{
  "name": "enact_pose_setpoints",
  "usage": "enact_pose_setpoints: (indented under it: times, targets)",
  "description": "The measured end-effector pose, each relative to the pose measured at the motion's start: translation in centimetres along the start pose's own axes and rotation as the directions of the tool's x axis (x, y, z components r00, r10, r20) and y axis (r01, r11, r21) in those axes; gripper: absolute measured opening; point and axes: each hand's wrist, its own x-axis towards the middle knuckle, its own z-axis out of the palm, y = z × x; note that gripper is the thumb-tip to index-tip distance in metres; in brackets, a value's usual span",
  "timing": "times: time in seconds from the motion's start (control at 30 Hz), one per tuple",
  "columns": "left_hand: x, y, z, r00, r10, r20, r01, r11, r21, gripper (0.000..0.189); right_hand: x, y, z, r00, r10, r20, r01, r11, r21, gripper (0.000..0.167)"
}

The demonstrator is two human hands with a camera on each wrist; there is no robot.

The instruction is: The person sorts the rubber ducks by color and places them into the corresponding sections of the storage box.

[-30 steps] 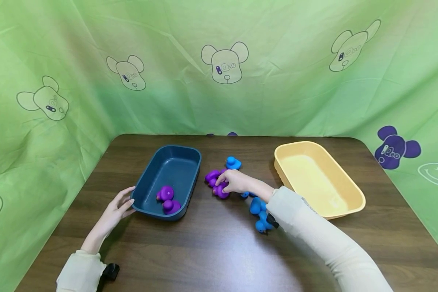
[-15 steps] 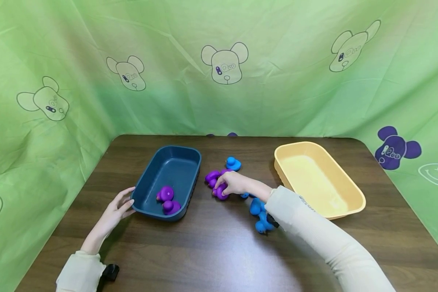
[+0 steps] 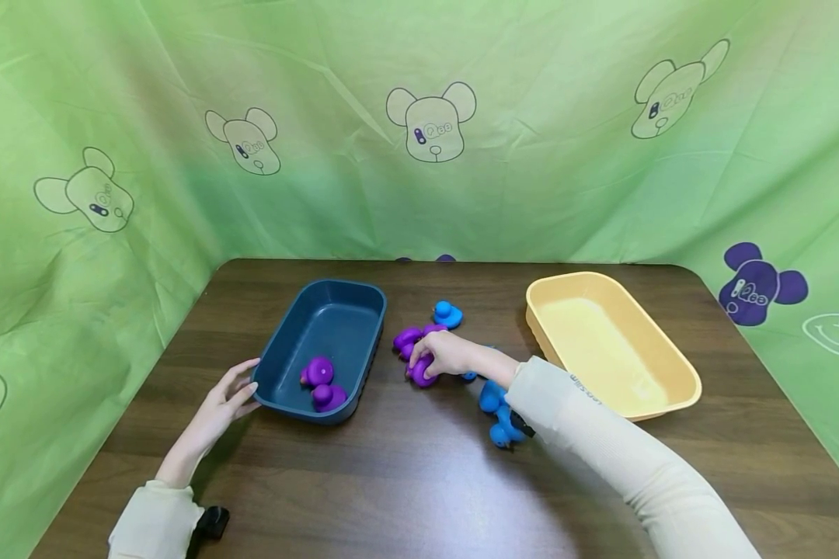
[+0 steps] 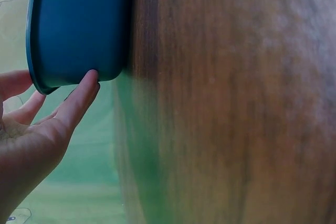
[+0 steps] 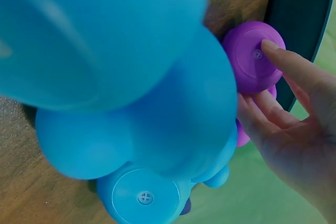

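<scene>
A purple rubber duck is pinched between the thumb and fingers of my right hand, close over the table. In the right wrist view, my thumb presses the flat base of this purple duck. More purple ducks lie just behind it. On the left, my left hand holds the near left corner of a dark blue tub. The left wrist view shows its thumb at the rim and a fingertip against the outer wall of the tub. Two purple ducks lie inside the tub.
A single blue duck sits behind the purple group. Several blue ducks lie under and beside my right forearm, partly hidden by it. A yellow tub stands at the right. A green printed cloth hangs behind the table.
The pinched purple duck has tipped over in my right fingers, which have shifted slightly toward me. My left hand and both tubs stay where they were.
</scene>
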Motion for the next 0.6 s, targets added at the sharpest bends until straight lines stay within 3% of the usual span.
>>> enact_pose_setpoints:
  times: [0.6]
  targets:
    - [-0.08, 0.29, 0.18, 1.0, -0.008, -0.003, 0.008, 1.0, -0.001, 0.045, -0.12, -0.23, -0.42, 1.0, 0.024, -0.013, -0.024, 1.0, -0.009, 0.015]
